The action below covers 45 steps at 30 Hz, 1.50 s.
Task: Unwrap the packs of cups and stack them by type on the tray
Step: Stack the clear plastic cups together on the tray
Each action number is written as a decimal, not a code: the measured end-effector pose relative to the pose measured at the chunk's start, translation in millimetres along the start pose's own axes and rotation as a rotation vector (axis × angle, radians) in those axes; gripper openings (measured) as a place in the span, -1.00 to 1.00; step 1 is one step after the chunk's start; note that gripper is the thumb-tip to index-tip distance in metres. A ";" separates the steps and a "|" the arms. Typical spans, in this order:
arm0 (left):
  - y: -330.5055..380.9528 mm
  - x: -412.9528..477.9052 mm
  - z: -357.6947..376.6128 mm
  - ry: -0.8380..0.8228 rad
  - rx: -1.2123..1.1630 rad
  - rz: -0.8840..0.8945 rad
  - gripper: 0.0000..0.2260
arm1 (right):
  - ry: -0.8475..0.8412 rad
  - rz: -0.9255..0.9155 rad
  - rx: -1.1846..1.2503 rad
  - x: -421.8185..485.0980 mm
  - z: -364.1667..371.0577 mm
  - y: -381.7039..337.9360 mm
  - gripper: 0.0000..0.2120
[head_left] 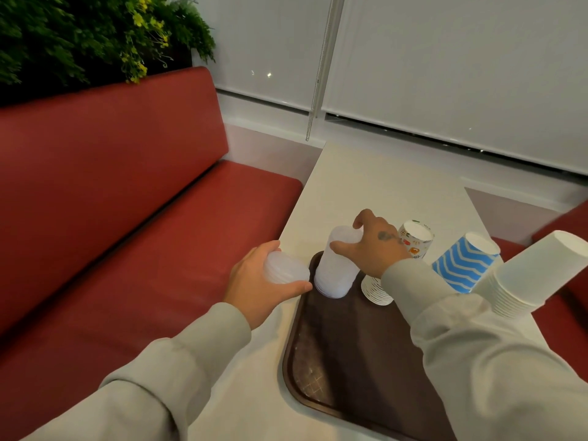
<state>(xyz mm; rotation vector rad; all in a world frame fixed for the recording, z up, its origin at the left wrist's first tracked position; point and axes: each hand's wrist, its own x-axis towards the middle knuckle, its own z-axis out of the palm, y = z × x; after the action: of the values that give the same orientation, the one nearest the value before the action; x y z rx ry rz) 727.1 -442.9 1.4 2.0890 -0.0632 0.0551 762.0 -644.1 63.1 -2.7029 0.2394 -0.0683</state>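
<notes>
The left grip (254,281) curls round a short stack of translucent plastic cups (283,268) at the desk's (366,192) left edge; the right grip (372,246) clasps a taller translucent cup stack (335,272) upturned on the brown plastic tray's (350,361) far-left corner.

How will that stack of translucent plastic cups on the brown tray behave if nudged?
Probably tippy: the tall stack of translucent plastic cups stands upside down near a corner of the brown tray. Likely light, being thin plastic. The right hand grips its top, which should steady it.

no readable text, patterned cup stack (415,238) with small drawings only, blue zigzag cups (463,264) unlettered
</notes>
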 end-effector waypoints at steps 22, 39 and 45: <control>30.3 -26.2 -16.6 -0.057 -0.105 0.024 -0.17 | -0.336 -0.175 0.198 -57.6 -7.7 -49.5 -0.61; 6.0 -7.3 -16.4 -0.026 -0.098 0.038 -0.21 | -0.061 -0.038 0.384 -15.2 -31.1 -19.3 -0.65; -5.9 1.1 -10.4 -0.013 -0.098 0.015 -0.18 | -0.009 0.049 0.161 2.4 -31.9 -5.5 -0.53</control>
<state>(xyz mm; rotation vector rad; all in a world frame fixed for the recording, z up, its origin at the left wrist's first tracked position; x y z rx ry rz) 728.5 -431.0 1.6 1.9915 -0.0876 0.0465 762.5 -652.7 94.4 -2.5352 0.2843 -0.0591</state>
